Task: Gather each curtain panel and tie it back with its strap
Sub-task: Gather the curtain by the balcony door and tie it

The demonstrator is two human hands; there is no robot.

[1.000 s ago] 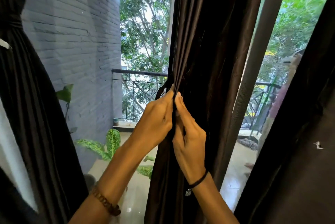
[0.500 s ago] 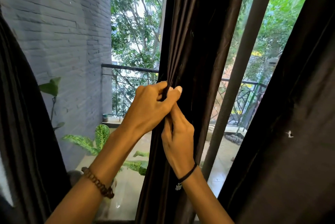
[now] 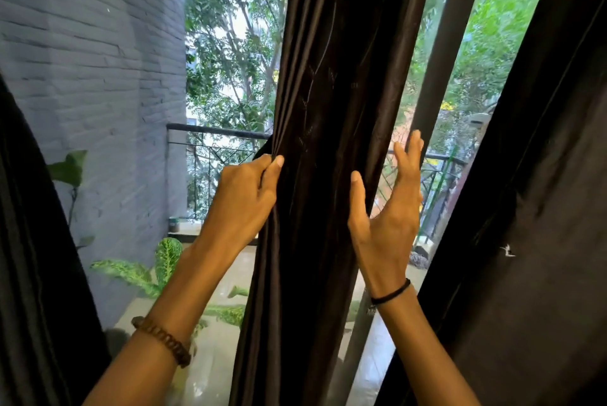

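Diff vs 0.5 s ago: the hands are no longer together at the left edge of the curtain panel (image 3: 328, 103). The right hand (image 3: 387, 225) has let go and moved across to the panel's right edge. The left hand (image 3: 243, 202) stays at the left edge, same grip.

Left-hand fingers (image 3: 262, 164) are curled and pinch a bunch of pleats at the panel's left edge, thumb on the near face. A small dark loop (image 3: 264, 150) shows just above them; can't tell if it is the strap.

The right hand is released, with its fingers (image 3: 412, 156) straight and spread. Its thumb (image 3: 358, 192) lies against the near face. The fingers reach past the right edge, on the far side, in front of the window post (image 3: 443, 44). Nothing is grasped there.

The panel hangs mid-scene between the two hands, near the camera, not tied. It is dark brown with a slight sheen and long vertical folds, pulled tighter on the left where it is pinched.

Two more dark panels hang at far left (image 3: 33, 257) and far right (image 3: 542, 225). Beaded bracelet (image 3: 164, 340) on the left wrist, black cord (image 3: 391, 295) on the right.
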